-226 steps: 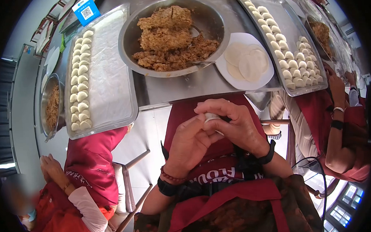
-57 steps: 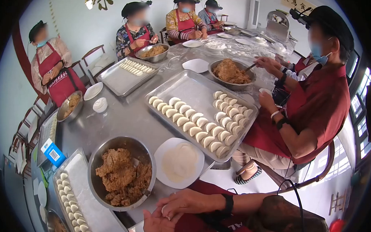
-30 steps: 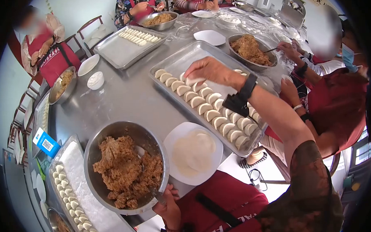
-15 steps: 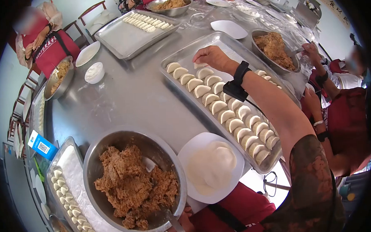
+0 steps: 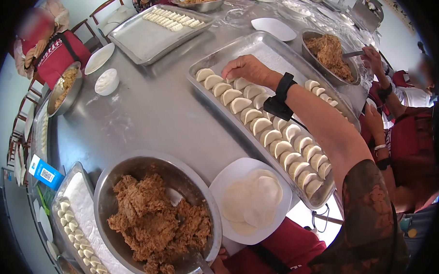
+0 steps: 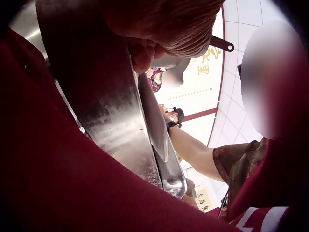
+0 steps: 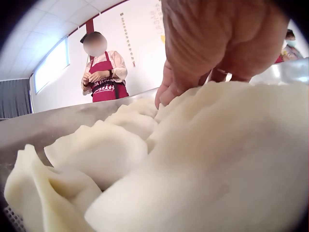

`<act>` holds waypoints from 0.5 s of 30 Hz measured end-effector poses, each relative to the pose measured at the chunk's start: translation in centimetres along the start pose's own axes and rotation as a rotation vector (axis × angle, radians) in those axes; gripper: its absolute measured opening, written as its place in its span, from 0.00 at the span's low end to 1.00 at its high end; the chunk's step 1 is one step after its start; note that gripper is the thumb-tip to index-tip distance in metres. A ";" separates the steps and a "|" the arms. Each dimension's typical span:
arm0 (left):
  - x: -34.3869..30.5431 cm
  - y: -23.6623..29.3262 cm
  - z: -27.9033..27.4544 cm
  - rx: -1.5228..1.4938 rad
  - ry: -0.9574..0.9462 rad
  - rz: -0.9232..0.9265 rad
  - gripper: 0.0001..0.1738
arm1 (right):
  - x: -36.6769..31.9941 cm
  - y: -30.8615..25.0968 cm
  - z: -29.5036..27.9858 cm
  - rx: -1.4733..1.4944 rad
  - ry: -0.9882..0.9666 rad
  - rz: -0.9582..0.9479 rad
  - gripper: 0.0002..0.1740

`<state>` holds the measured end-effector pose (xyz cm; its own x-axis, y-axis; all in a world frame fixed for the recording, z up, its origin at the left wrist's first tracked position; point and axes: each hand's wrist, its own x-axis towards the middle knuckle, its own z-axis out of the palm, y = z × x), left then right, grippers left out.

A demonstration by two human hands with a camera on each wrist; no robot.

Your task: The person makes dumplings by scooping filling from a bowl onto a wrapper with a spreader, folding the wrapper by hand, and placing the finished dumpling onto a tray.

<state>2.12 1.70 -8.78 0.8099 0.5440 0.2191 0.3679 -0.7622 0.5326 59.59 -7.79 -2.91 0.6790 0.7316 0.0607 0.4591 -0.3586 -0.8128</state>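
Observation:
My right hand (image 5: 248,70) reaches over the metal tray (image 5: 208,94), thumb and fingers pinching a dumpling (image 5: 231,80) at the far end of a row. In the right wrist view, the fingers (image 7: 166,92) point down behind plump white dumplings (image 7: 96,147) with pleated edges. My left hand (image 6: 164,26) is beside the large steel bowl (image 5: 106,228); in the head view the rim and apron hide most of it. Its fingertips are close to a steel edge in the left wrist view. The bowl holds brown filling (image 5: 155,221), with a spoon handle (image 5: 204,268) across its rim.
A white plate (image 5: 280,217) of round wrappers (image 5: 255,198) sits between bowl and tray. Another dumpling tray (image 5: 89,214) stands at left, with a blue code card (image 5: 45,172) behind. Farther back are a tray (image 5: 139,48) and a small white bowl (image 5: 106,82). A person stands nearby.
Both hands work a dumpling together in the older frames. The right hand then carries it to the tray and lowers it at the row's end; the left hand has moved beside the bowl.

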 end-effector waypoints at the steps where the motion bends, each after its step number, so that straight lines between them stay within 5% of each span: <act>1: -0.3 0.0 0.4 -0.269 0.027 -0.190 0.14 | 0.0 -0.1 0.1 -0.010 -0.001 0.009 0.09; 3: 2.5 2.6 0.6 -0.813 0.085 -0.564 0.11 | -0.1 -0.2 0.2 -0.034 0.000 0.023 0.09; 11: 5.8 5.9 -1.0 -0.966 0.081 -0.630 0.11 | -3.0 -3.6 -0.4 -0.366 0.202 -0.048 0.15; 15: 5.7 5.2 -0.4 -1.022 0.105 -0.468 0.11 | -7.3 -8.3 0.5 -0.425 0.112 -0.058 0.13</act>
<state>8.46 0.92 -4.45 0.6306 0.7641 -0.1357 0.0399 0.1427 0.9890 50.50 -9.89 3.04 0.6922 0.6987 0.1806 0.6772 -0.5423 -0.4974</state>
